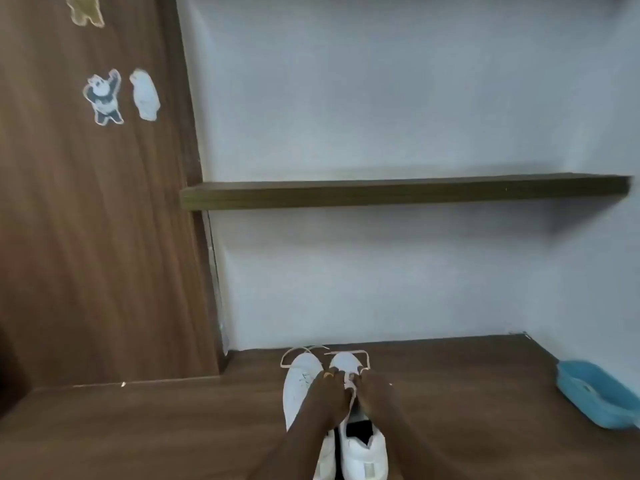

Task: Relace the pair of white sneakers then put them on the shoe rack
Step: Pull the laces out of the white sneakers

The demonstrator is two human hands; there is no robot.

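White sneakers (300, 384) stand side by side, toes toward the wall, on the brown tabletop (138, 427) at the lower centre of the frame. Both hands meet over the sneaker on the right. The right hand (375, 389) has a narrow grip, pinching the lace (352, 393). The left hand (325, 393) curls onto the lacing, but I cannot tell what its grip holds. A blue tray (595, 398) sits at the lower right.

White left sneaker (298, 389) and right sneaker (363, 459) sit upright, side by side, touching, toes to 12 o'clock. Pale laces (364, 359) loose, looping past the toes at 12.
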